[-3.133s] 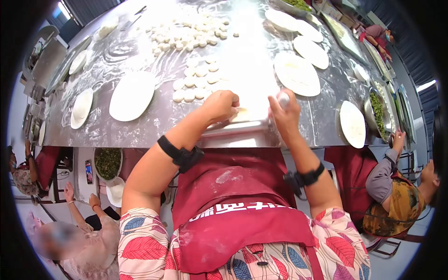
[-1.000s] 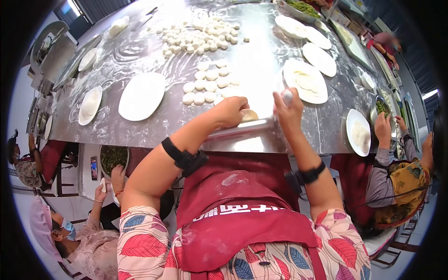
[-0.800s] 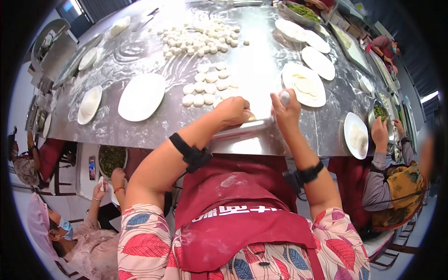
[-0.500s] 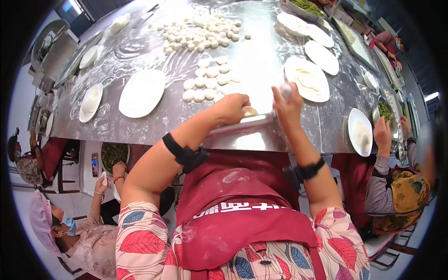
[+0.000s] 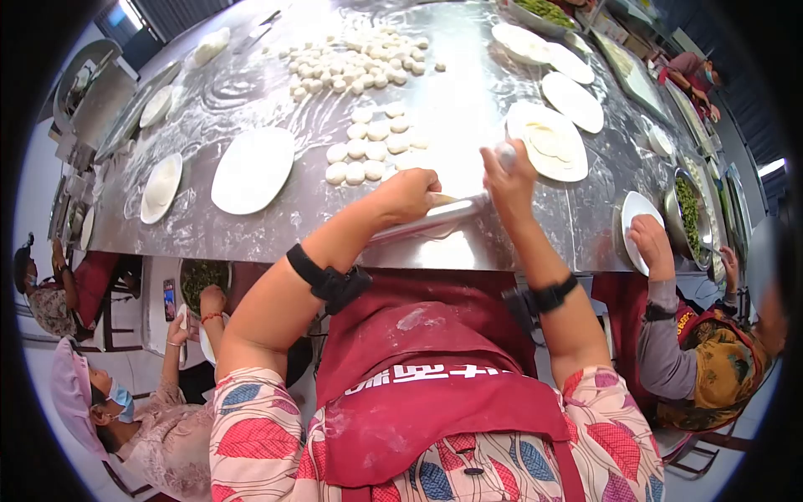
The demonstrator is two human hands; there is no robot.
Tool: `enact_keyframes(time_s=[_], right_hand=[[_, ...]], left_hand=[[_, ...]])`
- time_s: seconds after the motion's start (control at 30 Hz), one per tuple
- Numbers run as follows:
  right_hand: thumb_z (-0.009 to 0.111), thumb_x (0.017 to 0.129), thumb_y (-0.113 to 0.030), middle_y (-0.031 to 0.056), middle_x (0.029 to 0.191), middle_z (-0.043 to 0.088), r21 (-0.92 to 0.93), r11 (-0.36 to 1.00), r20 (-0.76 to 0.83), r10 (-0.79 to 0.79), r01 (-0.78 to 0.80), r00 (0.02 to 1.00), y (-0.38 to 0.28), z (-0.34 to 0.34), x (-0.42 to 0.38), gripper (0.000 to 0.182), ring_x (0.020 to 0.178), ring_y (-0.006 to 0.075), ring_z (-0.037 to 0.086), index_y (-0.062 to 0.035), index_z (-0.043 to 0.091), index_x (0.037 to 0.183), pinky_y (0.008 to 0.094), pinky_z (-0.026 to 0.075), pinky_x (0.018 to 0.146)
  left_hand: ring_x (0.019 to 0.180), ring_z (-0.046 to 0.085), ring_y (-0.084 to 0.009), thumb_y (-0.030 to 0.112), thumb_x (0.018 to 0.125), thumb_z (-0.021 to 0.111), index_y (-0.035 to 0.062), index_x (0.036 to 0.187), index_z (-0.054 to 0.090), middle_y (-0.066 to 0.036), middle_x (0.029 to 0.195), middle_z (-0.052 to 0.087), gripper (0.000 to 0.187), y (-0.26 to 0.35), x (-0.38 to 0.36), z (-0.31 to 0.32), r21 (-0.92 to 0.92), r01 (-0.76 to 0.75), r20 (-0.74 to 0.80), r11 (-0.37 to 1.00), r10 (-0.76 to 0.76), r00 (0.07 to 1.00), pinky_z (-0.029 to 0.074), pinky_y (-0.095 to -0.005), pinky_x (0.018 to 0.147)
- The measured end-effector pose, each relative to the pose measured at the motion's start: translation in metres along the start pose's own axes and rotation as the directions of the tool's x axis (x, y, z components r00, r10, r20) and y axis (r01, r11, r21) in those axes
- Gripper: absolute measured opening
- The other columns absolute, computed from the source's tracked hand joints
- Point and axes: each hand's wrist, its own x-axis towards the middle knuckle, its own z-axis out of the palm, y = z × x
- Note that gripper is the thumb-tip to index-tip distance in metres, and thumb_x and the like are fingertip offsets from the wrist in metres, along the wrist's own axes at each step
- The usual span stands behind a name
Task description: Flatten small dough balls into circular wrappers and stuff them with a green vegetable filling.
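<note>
Near the table's front edge, my left hand (image 5: 407,196) pinches the edge of a small dough piece (image 5: 440,200), partly hidden by the fingers. My right hand (image 5: 508,172) is closed around the end of a metal rolling pin (image 5: 431,219), which slants across the front of the dough. Just beyond my left hand lie rows of flattened dough pieces (image 5: 355,149) on the floured steel table (image 5: 322,219). To the right of my right hand, a white plate (image 5: 573,163) holds thin round wrappers (image 5: 549,142).
Many small dough balls (image 5: 358,60) lie farther back. A white plate (image 5: 253,171) is at the left, with a smaller plate of wrappers beside it. At the right, a co-worker's hand (image 5: 650,239) is over a plate, beside a bowl of green filling (image 5: 688,213). Another co-worker sits at the lower left.
The rolling pin's right end has tilted up, and my right hand has shifted slightly left and up. The co-worker's hand at the right has moved left from the filling bowl to the plate.
</note>
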Motion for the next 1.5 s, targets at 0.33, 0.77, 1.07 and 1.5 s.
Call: enact_keyframes(time_s=[0.33, 0.77, 1.07, 1.5], right_hand=[[0.069, 0.082, -0.004, 0.0052, 0.058, 0.057, -0.022, 1.0, 0.01, -0.017, 0.017, 1.0, -0.02, -0.043, -0.062, 0.021, 0.05, 0.0103, 0.057, -0.0045, 0.047, 0.084, 0.0256, 0.043, 0.045], [0.068, 0.086, -0.007, 0.003, 0.061, 0.056, -0.009, 0.996, 0.085, -0.09, 0.091, 0.992, -0.008, -0.048, -0.064, 0.019, 0.052, 0.008, 0.057, -0.0037, 0.05, 0.086, 0.0213, 0.044, 0.047], [0.067, 0.086, -0.007, 0.003, 0.061, 0.056, 0.029, 0.993, 0.084, -0.116, 0.114, 0.99, -0.013, -0.048, -0.062, 0.018, 0.051, 0.0081, 0.055, -0.0046, 0.05, 0.085, 0.0223, 0.042, 0.046], [0.068, 0.084, -0.003, 0.0057, 0.066, 0.058, 0.086, 0.996, 0.056, 0.013, -0.018, 0.998, -0.013, -0.049, -0.07, 0.017, 0.054, 0.0102, 0.057, -0.0044, 0.051, 0.085, 0.0242, 0.045, 0.05]], left_hand=[[0.068, 0.059, -0.0164, 0.012, 0.081, 0.061, -0.0018, 0.089, 0.063, -0.011, 0.074, 0.064, 0.015, 0.011, -0.009, 0.009, -0.184, 0.074, 0.052, 0.98, -0.065, 0.997, 0.046, -0.0318, 0.063], [0.108, 0.055, -0.0194, 0.015, 0.092, 0.059, -0.0043, 0.126, 0.043, -0.015, 0.119, 0.055, 0.043, 0.085, 0.143, -0.011, -0.9, 0.029, 0.08, 0.435, 0.101, 0.992, 0.046, -0.0313, 0.092], [0.104, 0.058, -0.0339, 0.002, 0.073, 0.059, 0.0057, 0.11, 0.061, -0.015, 0.106, 0.062, 0.037, -0.001, 0.089, -0.054, 0.541, -0.054, 0.024, 0.839, 0.048, 0.999, 0.049, -0.039, 0.082], [0.076, 0.066, -0.0255, 0.014, 0.074, 0.066, 0.0041, 0.088, 0.069, -0.013, 0.08, 0.068, 0.018, 0.016, 0.062, -0.045, 0.143, -0.098, -0.058, 0.985, 0.107, 0.993, 0.05, -0.0342, 0.068]])
